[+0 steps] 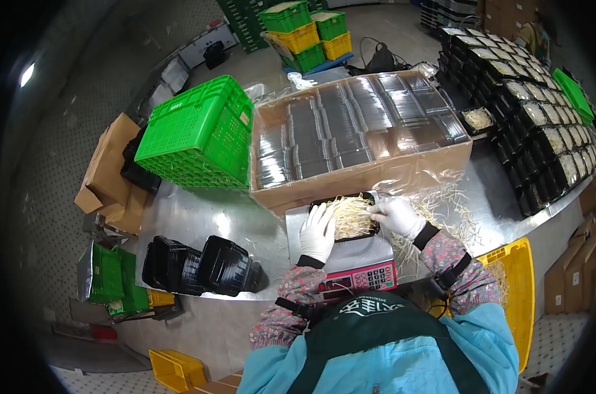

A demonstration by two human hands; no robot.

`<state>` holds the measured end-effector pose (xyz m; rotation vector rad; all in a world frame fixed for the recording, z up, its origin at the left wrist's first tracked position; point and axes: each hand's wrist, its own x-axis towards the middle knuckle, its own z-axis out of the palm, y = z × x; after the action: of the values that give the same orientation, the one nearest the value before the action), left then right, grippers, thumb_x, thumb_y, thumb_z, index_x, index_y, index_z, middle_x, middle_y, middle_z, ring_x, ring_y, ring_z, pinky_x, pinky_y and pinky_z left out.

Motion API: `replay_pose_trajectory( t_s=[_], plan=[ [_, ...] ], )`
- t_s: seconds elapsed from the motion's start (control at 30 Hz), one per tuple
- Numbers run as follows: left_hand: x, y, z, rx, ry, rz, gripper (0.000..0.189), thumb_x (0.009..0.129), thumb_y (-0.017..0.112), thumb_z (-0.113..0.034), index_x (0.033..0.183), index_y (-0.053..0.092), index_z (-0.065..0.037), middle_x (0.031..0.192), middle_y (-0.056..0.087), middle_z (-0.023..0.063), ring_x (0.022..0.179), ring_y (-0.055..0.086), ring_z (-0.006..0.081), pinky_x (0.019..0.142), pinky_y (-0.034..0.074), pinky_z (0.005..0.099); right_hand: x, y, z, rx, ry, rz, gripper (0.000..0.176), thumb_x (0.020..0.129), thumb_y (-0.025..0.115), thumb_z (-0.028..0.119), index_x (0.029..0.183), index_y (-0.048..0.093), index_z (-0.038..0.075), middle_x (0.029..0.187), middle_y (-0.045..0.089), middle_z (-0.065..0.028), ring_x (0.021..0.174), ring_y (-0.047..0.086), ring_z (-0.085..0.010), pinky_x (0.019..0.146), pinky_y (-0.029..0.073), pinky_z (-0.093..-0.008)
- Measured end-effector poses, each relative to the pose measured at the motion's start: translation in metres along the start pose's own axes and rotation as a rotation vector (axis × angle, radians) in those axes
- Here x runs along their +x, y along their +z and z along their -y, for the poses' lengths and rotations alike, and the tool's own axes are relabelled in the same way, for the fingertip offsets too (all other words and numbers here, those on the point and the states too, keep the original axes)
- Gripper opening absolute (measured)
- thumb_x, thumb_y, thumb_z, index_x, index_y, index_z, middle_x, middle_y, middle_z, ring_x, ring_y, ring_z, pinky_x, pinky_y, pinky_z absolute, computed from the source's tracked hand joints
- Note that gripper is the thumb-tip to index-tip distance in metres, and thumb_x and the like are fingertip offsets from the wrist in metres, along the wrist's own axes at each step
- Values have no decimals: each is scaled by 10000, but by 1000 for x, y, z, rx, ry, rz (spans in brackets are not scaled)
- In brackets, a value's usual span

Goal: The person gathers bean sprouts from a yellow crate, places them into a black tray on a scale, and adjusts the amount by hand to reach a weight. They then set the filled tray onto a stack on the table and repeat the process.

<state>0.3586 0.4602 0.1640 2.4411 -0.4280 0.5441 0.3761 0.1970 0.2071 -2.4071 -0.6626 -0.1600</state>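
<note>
A black tray of pale bean sprouts (352,218) sits on a scale (358,278) with a red keypad panel. My left hand (318,232), in a white glove, lies along the tray's left side with its fingers extended against the sprouts. At the tray's right edge my right hand (398,217), also gloved, has its fingers pinched together at the sprouts; whether strands are between them is too small to tell. Loose sprouts (448,209) are scattered on the metal table to the right of the scale.
Behind the scale stands a cardboard box (364,177) full of clear plastic lids. Green crates (196,131) are at its left, stacked black trays (222,266) at front left. Filled trays (534,111) are piled at the right, with a yellow crate (525,295) below.
</note>
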Motion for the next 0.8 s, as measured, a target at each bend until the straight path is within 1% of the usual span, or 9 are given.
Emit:
replay_pose_trajectory(
  t_s=[0.13,0.2,0.23,0.33,0.37,0.43,0.57,0.67,0.8],
  plan=[
    [0,-6,-1,-86,-3,6,379,904,598,-161,1274,599,-82,1351,533,184,1277,471,378,1062,379,452,-16,-31,-33,223,66,-92,216,801,747,194,967,737,56,852,711,-151,767,694,-276,716,539,-340],
    [-1,-10,2,-185,-4,-8,414,899,597,-139,1306,570,-66,1396,490,199,1310,436,386,1090,351,456,-25,-54,-39,204,228,-55,211,785,765,160,956,735,39,835,712,-161,748,696,-269,720,540,-325],
    [0,-18,2,-173,-13,23,466,895,595,-112,1346,518,-21,1447,429,217,1352,381,395,1124,305,454,-29,-61,-51,125,346,98,313,776,775,245,1009,723,43,891,706,-173,830,693,-281,781,535,-348],
    [3,-38,9,-84,65,47,763,777,752,-280,1388,429,42,1462,396,247,1373,353,394,1127,287,464,-37,-72,-50,-185,254,174,505,747,785,349,1144,673,57,1060,670,-190,981,661,-300,878,508,-378],
    [7,-41,6,-22,101,75,830,735,778,-321,1392,421,39,1458,400,247,1368,359,393,1121,293,466,-30,-76,-33,-111,306,209,731,710,791,429,1308,556,80,1261,570,-198,1151,576,-321,962,471,-409],
    [16,-47,-3,102,173,129,967,651,831,-402,1401,406,35,1450,407,247,1359,369,392,1111,303,471,-16,-55,-18,-85,136,95,803,702,797,418,1361,492,77,1330,518,-195,1195,540,-336,980,467,-417],
    [44,-26,-16,-108,326,212,962,634,821,-480,1382,443,-11,1352,492,187,1248,457,366,1061,355,468,18,-24,31,-197,14,167,905,657,820,372,1398,418,43,1409,447,-185,1225,509,-344,984,472,-431],
    [53,-12,-23,10,194,505,869,679,802,-441,1373,464,-42,1324,514,163,1190,492,357,1045,372,475,28,2,25,-429,0,226,627,647,815,349,1151,629,25,1384,474,-193,1135,550,-350,913,504,-414],
    [56,-15,-27,91,188,505,766,711,767,-464,1331,524,-86,1265,556,132,1149,508,328,1009,408,436,25,12,10,-395,-65,139,279,677,746,257,853,709,44,1276,573,-187,1047,583,-353,858,520,-406]
  ],
)
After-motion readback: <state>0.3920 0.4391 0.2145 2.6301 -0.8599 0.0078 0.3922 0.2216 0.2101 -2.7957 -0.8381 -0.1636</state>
